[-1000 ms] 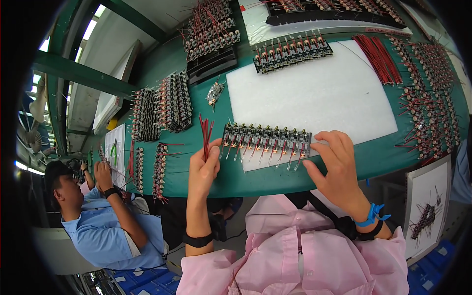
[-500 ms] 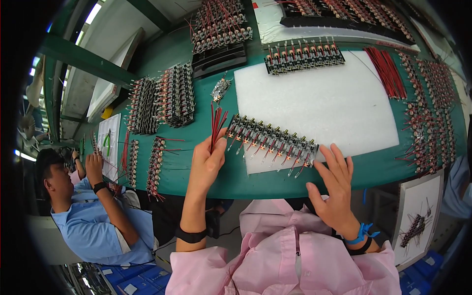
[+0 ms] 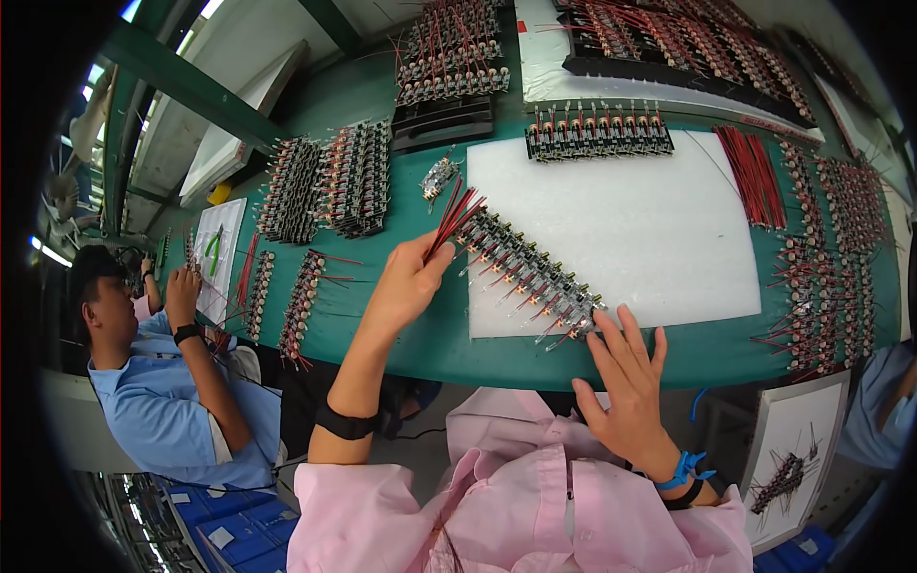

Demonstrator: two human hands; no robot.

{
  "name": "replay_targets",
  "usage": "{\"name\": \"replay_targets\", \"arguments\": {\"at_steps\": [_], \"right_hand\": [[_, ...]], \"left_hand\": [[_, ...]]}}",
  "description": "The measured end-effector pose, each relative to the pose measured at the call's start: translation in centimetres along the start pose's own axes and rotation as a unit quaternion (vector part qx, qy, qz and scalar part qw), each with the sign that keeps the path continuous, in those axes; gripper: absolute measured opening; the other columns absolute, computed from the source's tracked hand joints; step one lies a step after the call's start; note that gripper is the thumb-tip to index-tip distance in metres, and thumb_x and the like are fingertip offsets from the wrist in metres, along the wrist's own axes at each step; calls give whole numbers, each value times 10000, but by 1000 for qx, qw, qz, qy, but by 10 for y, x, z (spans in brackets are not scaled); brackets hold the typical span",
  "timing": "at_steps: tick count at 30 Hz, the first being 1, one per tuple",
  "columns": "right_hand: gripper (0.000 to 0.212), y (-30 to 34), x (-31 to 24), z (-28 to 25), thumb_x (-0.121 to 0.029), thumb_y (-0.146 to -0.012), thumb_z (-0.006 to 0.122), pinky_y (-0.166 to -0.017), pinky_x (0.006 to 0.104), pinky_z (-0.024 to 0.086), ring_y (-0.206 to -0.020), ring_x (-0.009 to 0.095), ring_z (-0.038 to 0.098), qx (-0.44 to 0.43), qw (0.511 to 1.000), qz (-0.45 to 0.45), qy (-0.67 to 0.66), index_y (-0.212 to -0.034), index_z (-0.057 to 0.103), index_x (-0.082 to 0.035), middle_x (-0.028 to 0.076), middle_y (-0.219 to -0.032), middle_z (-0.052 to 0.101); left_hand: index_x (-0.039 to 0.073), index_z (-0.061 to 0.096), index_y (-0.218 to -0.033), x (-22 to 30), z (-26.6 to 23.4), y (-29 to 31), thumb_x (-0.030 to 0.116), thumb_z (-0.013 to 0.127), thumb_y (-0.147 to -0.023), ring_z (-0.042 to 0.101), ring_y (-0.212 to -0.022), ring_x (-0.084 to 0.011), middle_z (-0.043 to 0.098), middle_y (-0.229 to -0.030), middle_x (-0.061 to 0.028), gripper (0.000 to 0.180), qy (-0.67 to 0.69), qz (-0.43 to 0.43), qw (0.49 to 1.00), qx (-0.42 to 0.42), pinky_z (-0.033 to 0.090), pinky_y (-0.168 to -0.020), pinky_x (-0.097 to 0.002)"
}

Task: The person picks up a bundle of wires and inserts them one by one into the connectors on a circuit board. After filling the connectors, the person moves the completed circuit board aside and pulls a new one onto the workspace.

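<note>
Left hand point(image 3: 406, 286) pinching bundle of red wires point(image 3: 455, 218), grip closed, above left end of component strip point(image 3: 528, 275). Strip lying diagonal across white foam pad point(image 3: 650, 220) on green bench point(image 3: 382, 315). Right hand point(image 3: 626, 382) open, fingertips touching strip's near end, holding nothing.

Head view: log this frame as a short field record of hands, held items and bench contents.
left hand: pinches a bundle of red wires
right hand: open, fingertips at the near end of the component strip
strip position: diagonal across the white foam pad
surface: green bench
nearby: loose red wires; a co-worker's hand at left
</note>
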State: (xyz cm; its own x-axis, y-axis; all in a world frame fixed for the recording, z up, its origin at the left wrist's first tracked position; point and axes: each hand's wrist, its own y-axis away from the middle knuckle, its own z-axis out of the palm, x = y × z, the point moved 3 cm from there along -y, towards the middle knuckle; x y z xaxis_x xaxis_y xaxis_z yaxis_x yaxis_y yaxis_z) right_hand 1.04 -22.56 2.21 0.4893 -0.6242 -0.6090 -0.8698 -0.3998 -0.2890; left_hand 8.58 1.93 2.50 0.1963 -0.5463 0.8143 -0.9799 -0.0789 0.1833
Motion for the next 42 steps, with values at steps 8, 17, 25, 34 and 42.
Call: {"name": "replay_targets", "arguments": {"at_steps": [8, 17, 25, 34, 42], "right_hand": [[326, -3, -3, -10, -74, -639, 572, -859, 479, 221, -1048, 309, 394, 61, 998, -11, 29, -946, 513, 17, 147, -1080, 466], [133, -23, -47, -2, -17, -649, 589, -481, 263, 374, -540, 193, 486, 4, 989, -37, -143, -774, 544, -12, 73, -656, 541], [71, -16, -42, 18, -68, -697, 544, -458, 349, 376, -523, 263, 507, -32, 973, 5, -230, -703, 488, -26, 102, -647, 529], [62, -18, -49, 19, -53, -713, 513, -434, 361, 378, -522, 291, 508, -94, 962, 14, -254, -724, 461, -21, 119, -641, 524], [36, -16, -43, 21, -25, -699, 534, -441, 302, 386, -519, 253, 515, -124, 967, -47, -219, -705, 503, -9, 100, -614, 524]], "left_hand": [[15, 510, -982, 1, -11, 9, 171, 429, -828, 271, -419, -18, 294, -501, 70, 234, 24, 63, 995, 78, 203, -369, -170], [33, 464, -806, 39, 70, 89, 313, 302, -877, 417, -561, -107, 422, -664, -36, 331, 595, 26, 802, -42, 356, -489, -230], [-41, 459, -1004, 39, 85, 101, 308, 262, -882, 479, -955, -261, 482, -1022, -173, 419, 518, 139, 842, -52, 365, -839, -342], [-65, 423, -1079, 34, 83, 105, 318, 256, -881, 479, -984, -289, 451, -1102, -197, 463, 467, 152, 869, -56, 355, -866, -372], [-61, 421, -1083, 25, 83, 110, 353, 268, -873, 485, -974, -297, 439, -1118, -194, 489, 515, 118, 844, -98, 397, -816, -370]]}}
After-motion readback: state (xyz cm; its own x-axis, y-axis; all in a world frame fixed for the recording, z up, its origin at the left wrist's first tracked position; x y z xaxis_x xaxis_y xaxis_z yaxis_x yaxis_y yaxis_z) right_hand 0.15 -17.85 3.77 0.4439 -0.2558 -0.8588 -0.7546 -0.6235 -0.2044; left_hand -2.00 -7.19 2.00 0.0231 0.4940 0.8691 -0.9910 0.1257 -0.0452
